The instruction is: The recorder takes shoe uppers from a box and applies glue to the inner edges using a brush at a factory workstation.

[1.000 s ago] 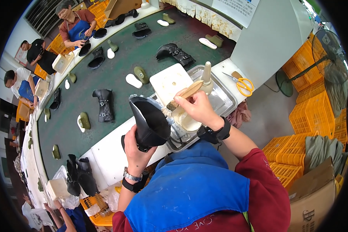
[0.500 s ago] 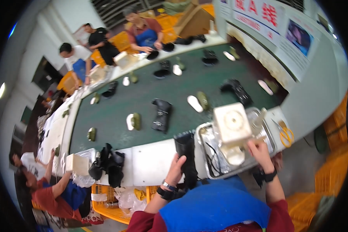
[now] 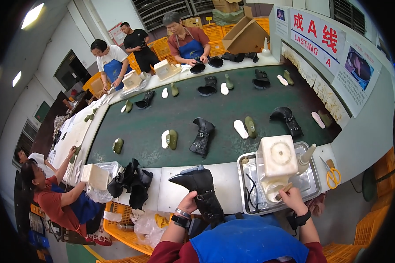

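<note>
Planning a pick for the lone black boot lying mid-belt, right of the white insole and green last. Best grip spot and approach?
Judging by its pose, grip the black boot around the shaft, its upper end at the top of the head view, coming from above. It lies flat on the green belt, shaft narrow and clear both sides; buckles clutter the lower part.

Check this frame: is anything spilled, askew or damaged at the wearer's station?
Nothing is clearly wrong. The left hand holds a black boot at the bench edge; the right hand holds a brush over the metal tray. The white tub in the tray looks smeared with pale residue, but it stays inside.
</note>
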The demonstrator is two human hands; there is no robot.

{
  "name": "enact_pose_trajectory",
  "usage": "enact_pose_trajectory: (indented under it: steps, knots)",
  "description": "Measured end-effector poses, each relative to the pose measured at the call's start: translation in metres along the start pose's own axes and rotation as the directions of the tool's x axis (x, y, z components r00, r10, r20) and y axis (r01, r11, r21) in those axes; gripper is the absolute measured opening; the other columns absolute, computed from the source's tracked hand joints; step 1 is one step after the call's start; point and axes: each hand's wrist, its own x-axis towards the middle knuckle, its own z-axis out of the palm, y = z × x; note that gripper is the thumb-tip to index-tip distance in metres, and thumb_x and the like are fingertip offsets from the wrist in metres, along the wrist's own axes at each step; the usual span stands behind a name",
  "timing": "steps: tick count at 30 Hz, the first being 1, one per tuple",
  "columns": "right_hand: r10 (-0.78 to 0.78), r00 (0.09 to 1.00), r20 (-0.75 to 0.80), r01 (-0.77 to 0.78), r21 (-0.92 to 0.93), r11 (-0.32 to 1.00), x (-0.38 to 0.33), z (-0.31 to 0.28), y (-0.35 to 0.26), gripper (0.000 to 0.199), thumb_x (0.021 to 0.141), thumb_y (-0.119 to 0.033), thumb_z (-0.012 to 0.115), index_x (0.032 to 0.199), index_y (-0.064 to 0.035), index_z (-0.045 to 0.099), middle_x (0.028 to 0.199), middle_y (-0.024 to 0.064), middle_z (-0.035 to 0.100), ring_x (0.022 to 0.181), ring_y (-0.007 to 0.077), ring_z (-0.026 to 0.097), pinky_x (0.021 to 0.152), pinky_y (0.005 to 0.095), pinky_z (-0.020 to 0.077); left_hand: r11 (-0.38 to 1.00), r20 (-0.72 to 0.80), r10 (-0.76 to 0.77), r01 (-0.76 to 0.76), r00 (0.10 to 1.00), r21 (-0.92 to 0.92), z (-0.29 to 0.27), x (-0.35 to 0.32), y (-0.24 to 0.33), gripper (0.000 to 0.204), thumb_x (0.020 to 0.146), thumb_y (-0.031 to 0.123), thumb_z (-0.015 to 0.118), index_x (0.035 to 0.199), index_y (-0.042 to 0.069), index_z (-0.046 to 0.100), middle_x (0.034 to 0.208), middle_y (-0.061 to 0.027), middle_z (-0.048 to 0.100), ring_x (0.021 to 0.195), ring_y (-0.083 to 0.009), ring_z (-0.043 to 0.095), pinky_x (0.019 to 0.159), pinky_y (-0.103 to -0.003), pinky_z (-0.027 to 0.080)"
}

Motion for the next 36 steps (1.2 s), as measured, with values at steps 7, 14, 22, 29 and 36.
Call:
enact_pose_trajectory:
  steps: [7, 14, 22, 29, 36]
  knots:
    - [0.136, 0.990, -0.026, -0.128, 0.200, 0.971, -0.002, -0.005, 0.000, 0.020, 0.078, -0.015, 0.060, 0.077, 0.0047, 0.064, 0.062, 0.0177, 0.061, 0.056, 0.0250, 0.061, 0.052, 0.0327, 0.0449, 0.945, 0.386, 0.155, -0.023, 0.909, -0.327, 0.050, 0.018, 0.019, 0.097, 0.061, 0.048, 0.073, 0.133, 0.000, 0.029, 0.135, -0.0248, 0.032, 0.125, -0.0364, 0.033, 0.102, -0.046, 0.031]
    - [0.179, 0.980, -0.081, -0.148, 0.299, 0.943, -0.009, 0.002, 0.000, 0.021, 0.082, -0.014, 0.058, 0.075, 0.0047, 0.061, 0.056, 0.0045, 0.058, 0.050, 0.0087, 0.053, 0.045, 0.0240, 0.0404, 0.935, 0.397, 0.272, -0.142, 0.876, -0.326, 0.056, 0.033, 0.036, 0.100, 0.057, 0.052, 0.076, 0.131, 0.001, 0.031, 0.127, -0.0195, 0.041, 0.118, -0.0334, 0.042, 0.100, -0.047, 0.035]
    - [0.274, 0.945, -0.178, -0.226, 0.250, 0.941, -0.022, 0.015, -0.005, 0.021, 0.081, -0.014, 0.059, 0.076, 0.0062, 0.061, 0.058, 0.0101, 0.059, 0.054, 0.0155, 0.058, 0.050, 0.0299, 0.0430, 0.987, 0.346, 0.156, -0.129, 0.925, -0.101, 0.068, 0.020, 0.080, 0.084, 0.061, 0.036, 0.074, 0.126, -0.001, 0.036, 0.118, -0.0171, 0.048, 0.108, -0.0275, 0.050, 0.094, -0.040, 0.042]
    - [0.321, 0.914, -0.249, -0.286, 0.168, 0.943, -0.032, 0.006, -0.008, 0.032, 0.082, -0.021, 0.056, 0.064, 0.0048, 0.057, 0.050, 0.0088, 0.055, 0.046, 0.0145, 0.054, 0.044, 0.0314, 0.0400, 0.952, 0.371, -0.012, -0.103, 0.929, 0.288, 0.034, 0.043, 0.084, 0.063, 0.067, 0.012, 0.074, 0.122, 0.002, 0.046, 0.114, -0.0095, 0.056, 0.106, -0.0199, 0.053, 0.093, -0.033, 0.040]
    - [0.556, 0.799, -0.229, -0.181, 0.791, 0.585, -0.034, -0.019, -0.028, 0.022, 0.087, -0.023, 0.057, 0.084, -0.0022, 0.060, 0.060, -0.0019, 0.053, 0.047, 0.0043, 0.046, 0.042, 0.0181, 0.0354, 0.291, 0.678, 0.347, -0.761, 0.648, 0.579, 0.078, 0.058, 0.083, 0.082, 0.060, 0.013, 0.082, 0.129, 0.007, 0.038, 0.121, -0.0080, 0.051, 0.113, -0.0199, 0.047, 0.098, -0.035, 0.036]
